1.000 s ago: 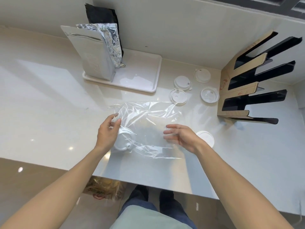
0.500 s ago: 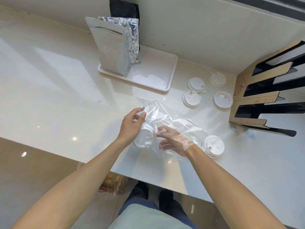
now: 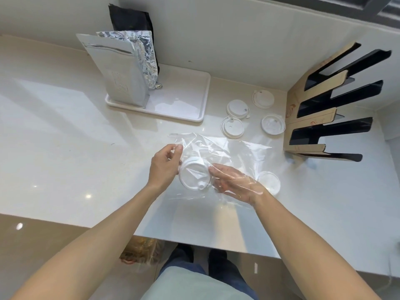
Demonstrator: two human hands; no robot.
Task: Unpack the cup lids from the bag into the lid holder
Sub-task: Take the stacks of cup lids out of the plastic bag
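Observation:
A clear plastic bag [image 3: 236, 149] lies crumpled on the white counter. My left hand [image 3: 162, 167] pinches its left edge. My right hand [image 3: 232, 182] is inside the bag, fingers spread, touching a white cup lid [image 3: 193, 176] that sits in the bag between both hands. Another white lid [image 3: 270, 182] lies just right of my right wrist, under or beside the film. Several loose lids [image 3: 232, 127] rest on the counter behind the bag. The cardboard-and-black lid holder [image 3: 311, 122] stands at the right against the wall.
A white tray [image 3: 184, 109] at the back holds a grey pouch [image 3: 121, 76], a foil bag and a black bag. The counter's front edge [image 3: 194, 241] runs just below my forearms. A wall closes the back.
My right hand has slid into the bag and reached the lid. My left hand has kept its hold on the bag's edge. The camera view has shifted slightly.

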